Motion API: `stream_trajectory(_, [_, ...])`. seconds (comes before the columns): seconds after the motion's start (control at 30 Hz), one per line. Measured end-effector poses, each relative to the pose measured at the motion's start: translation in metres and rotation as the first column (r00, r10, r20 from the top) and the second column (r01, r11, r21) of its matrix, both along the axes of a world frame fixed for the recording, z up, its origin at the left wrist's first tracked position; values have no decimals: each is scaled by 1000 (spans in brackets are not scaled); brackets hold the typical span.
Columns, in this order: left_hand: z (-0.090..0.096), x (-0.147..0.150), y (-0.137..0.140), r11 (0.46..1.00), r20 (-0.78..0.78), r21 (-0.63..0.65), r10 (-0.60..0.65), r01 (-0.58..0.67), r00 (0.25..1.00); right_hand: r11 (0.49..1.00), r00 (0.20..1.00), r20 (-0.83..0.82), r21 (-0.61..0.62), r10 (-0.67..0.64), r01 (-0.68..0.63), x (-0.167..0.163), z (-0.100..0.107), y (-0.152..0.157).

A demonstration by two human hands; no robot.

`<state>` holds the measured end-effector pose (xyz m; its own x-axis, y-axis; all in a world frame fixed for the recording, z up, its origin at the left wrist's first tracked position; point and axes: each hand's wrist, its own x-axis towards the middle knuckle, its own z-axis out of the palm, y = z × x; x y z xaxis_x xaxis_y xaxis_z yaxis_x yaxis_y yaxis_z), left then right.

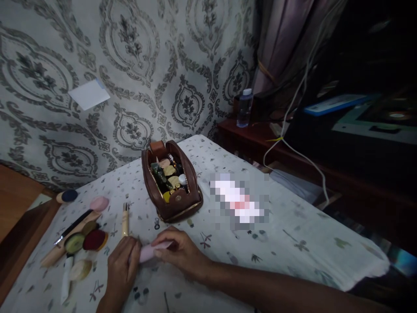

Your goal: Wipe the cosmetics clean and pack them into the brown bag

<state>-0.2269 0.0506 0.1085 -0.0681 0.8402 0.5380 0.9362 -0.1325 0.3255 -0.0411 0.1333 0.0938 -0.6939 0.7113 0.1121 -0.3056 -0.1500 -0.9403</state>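
Observation:
Both of my hands are at the front of the bed-like surface, closed on one pale pink, tube-shaped item (149, 253). My left hand (122, 263) wraps round its left end, and my right hand (182, 252) pinches the right end between thumb and fingers. What exactly the item is, I cannot make out. Just beyond my left hand lies a slim beige tube (125, 221) with a dark forked tip. Behind my hands an unzipped brown leather pouch (174, 211) stands full of small bottles, jars and round containers.
To the left lie a pink sponge (99, 203), a dark pen-like stick (73, 226), a dark red round container (94, 240), a green-topped one (74, 242) and a white tube (67, 278). A blurred-out object (239, 202) lies right of the pouch. A water bottle (245, 108) stands beyond.

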Motion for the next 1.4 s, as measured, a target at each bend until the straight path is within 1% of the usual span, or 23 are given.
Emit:
stream_trajectory(0.07, [1,2,1,999,34,-40,-16,18,999,998,999,24,49,-37,36,0,0,-1])
stream_trajectory(0.27, [7,-1,3,982,159,-186,-12,42,987,987,997,74,160,11,-23,5,0,-4])
stream_trajectory(0.37, [9,-4,2,960,194,-268,-26,79,981,977,999,38,209,20,-27,7,3,-3])
stream_trajectory(0.47, [7,0,1,951,209,-294,-38,99,977,969,998,-20,244,56,-49,8,9,-2])
stream_trajectory(0.53, [4,6,1,956,212,-275,-42,101,976,970,994,-60,228,96,-80,10,13,-3])
stream_trajectory(0.6, [1,13,2,964,213,-244,-49,101,976,969,993,-64,234,103,-85,11,15,-5])
stream_trajectory(0.63, [-1,15,2,968,212,-231,-48,97,976,963,995,-40,258,91,-78,12,15,-6])
stream_trajectory(0.7, [-3,19,2,977,199,-200,-40,80,979,938,995,74,337,61,-83,13,13,-6])
stream_trajectory(0.8, [-2,19,1,988,156,-149,-13,36,988,887,945,316,410,83,-214,14,10,-6])
stream_trajectory(0.87, [2,20,0,994,128,-111,2,12,992,846,897,426,428,120,-317,15,10,-6])
stream_trajectory(0.93, [9,22,-2,998,117,-58,29,-22,993,818,871,466,434,153,-377,16,10,-5])
stream_trajectory(1.0, [16,26,-3,998,133,-19,64,-62,989,801,862,469,433,192,-414,19,12,-2])
stream_trajectory(1.07, [23,29,-3,992,187,-22,126,-124,974,777,847,467,424,252,-465,23,16,2])
stream_trajectory(1.1, [27,30,-3,987,230,-51,161,-153,960,763,835,463,411,296,-499,25,18,5])
stream_trajectory(1.17, [35,29,-1,971,354,-160,227,-181,907,736,810,455,389,371,-555,29,24,10])
stream_trajectory(1.23, [46,26,2,942,507,-304,285,-141,813,722,810,437,400,391,-565,32,28,12])
stream_trajectory(1.27, [52,25,4,927,585,-358,313,-108,748,717,819,422,419,389,-557,32,29,13])
stream_trajectory(1.33, [62,23,7,909,722,-416,352,-31,596,715,838,375,447,396,-538,31,29,13])
stream_trajectory(1.4, [69,25,9,914,832,-404,348,40,432,722,839,308,427,449,-544,29,27,12])
